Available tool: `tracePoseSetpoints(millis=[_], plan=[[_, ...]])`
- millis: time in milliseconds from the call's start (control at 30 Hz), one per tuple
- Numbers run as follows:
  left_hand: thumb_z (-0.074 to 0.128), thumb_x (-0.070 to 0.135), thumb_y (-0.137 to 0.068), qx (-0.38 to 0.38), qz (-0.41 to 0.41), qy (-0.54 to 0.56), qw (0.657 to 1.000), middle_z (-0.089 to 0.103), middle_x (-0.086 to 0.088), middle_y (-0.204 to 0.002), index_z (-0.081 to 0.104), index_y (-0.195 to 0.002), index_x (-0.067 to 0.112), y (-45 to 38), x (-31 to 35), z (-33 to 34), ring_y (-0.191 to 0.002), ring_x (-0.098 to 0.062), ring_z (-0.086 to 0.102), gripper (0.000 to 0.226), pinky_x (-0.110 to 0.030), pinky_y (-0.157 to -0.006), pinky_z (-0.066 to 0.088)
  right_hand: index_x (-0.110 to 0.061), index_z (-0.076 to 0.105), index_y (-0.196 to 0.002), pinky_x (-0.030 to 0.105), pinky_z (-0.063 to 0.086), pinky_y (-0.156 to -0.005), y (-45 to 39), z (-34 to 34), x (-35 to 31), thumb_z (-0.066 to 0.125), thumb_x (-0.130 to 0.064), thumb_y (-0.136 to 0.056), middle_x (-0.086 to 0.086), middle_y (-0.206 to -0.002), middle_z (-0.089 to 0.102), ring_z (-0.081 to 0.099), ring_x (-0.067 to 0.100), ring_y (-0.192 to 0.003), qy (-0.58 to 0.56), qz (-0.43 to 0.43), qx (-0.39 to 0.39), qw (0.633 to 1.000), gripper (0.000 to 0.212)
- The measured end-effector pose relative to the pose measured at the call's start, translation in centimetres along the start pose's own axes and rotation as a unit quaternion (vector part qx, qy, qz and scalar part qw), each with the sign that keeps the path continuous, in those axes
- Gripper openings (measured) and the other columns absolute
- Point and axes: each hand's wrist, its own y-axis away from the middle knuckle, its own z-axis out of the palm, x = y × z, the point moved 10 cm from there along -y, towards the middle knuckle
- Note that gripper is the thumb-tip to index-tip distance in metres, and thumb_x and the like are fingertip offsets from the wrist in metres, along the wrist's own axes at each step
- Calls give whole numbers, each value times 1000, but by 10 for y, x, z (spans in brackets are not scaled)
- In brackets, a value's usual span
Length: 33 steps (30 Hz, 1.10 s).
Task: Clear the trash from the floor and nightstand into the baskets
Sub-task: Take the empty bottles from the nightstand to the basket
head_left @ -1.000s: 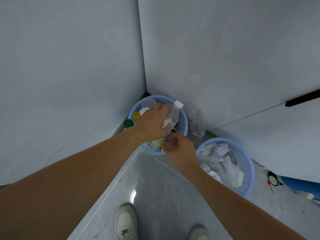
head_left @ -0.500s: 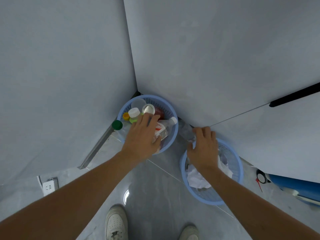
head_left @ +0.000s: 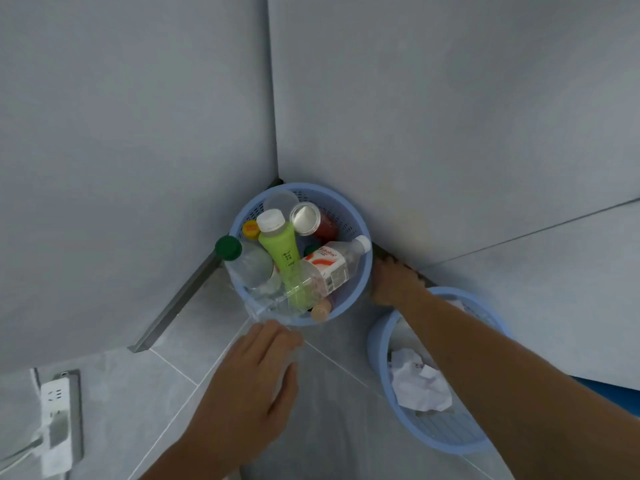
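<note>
A blue basket (head_left: 362, 271) stands in the wall corner, filled with bottles: a green one with a white cap (head_left: 280, 252), a clear one with a red-and-white label (head_left: 330, 268), a green-capped clear one (head_left: 230, 248), and a can (head_left: 305, 219). A second blue basket (head_left: 378, 344) to its right holds crumpled paper (head_left: 419, 386). My left hand (head_left: 256, 375) hovers over the floor just in front of the bottle basket, fingers relaxed, holding nothing. My right hand (head_left: 394, 282) reaches down to the wall base between the two baskets; its fingers are hidden.
A white power strip (head_left: 57, 410) with its cable lies on the grey tile floor at the lower left. A metal strip (head_left: 180, 299) runs along the left wall's base. A blue object (head_left: 606, 393) shows at the right edge behind my arm.
My left hand has let go of the labelled bottle, which now lies in the corner basket, and pulled back toward me. My right hand moved from the paper basket's rim down to the gap by the wall.
</note>
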Motion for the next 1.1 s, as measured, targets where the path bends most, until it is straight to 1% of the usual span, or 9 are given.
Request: tracePoseSetpoints(millis=[100,200,300,467,667,800,867,1000,1100], plan=[[59,18,-91,-37,11,13,999,54,12,-106,58,-114,24,23,-17,20,-90,-4,53,24,-20,-76,45,-22,14,-161,57,36,-115,-30,20,2,59,-43,-93,13,-160,27,32,39,-146,27,13,-11,1000,84],[54,22,-94,-59,-10,20,998,51,15,-104,55,-116,27,41,-42,37,-88,1,52,22,-15,-74,43,-22,34,-153,56,43,-111,-46,40,4,62,-44,-92,11,-153,43,44,35,-139,24,35,-33,999,70],[48,29,-98,-69,-53,24,996,48,20,-104,52,-117,32,56,-63,47,-88,3,53,20,-11,-74,43,-17,43,-149,51,42,-112,-33,69,-13,52,-31,-102,10,-148,48,46,33,-137,121,13,-101,987,50],[44,35,-96,-72,-90,19,993,41,29,-99,48,-113,37,65,-68,48,-84,6,52,18,-11,-71,46,-23,33,-154,59,29,-116,8,72,-52,55,-39,-101,6,-155,44,38,32,-144,175,-71,-82,979,60],[54,30,-92,-80,-129,16,988,47,26,-99,49,-114,40,58,-37,9,-86,3,57,24,-9,-64,46,-17,42,-143,52,41,-106,115,31,-98,70,-22,-86,11,-140,51,53,35,-124,178,-267,-31,947,64],[46,41,-92,-33,-159,14,987,51,26,-98,45,-114,46,41,-14,-56,-81,-6,61,23,-22,-59,53,-14,43,-138,45,45,-91,200,-17,-125,71,-19,-80,9,-128,52,57,32,-108,92,-380,-26,920,64],[56,33,-93,1,-167,12,986,54,24,-95,48,-113,42,31,-7,-91,-85,-7,62,23,-24,-60,55,-21,37,-143,41,46,-88,238,-54,-129,68,-23,-83,4,-130,54,57,27,-109,11,-408,-17,913,67],[59,27,-95,51,-186,20,981,58,20,-89,51,-110,37,10,-7,-143,-85,-6,62,20,-25,-64,53,-38,34,-139,35,55,-79,255,-142,-106,69,-36,-80,-9,-117,61,62,11,-94,-227,-342,11,912,68],[62,20,-96,79,-202,32,976,59,17,-86,51,-106,35,-2,-12,-161,-80,-9,63,21,-28,-63,53,-38,46,-126,34,56,-80,225,-209,-76,73,-46,-83,-10,-111,62,64,10,-95,-317,-272,128,899,51]])
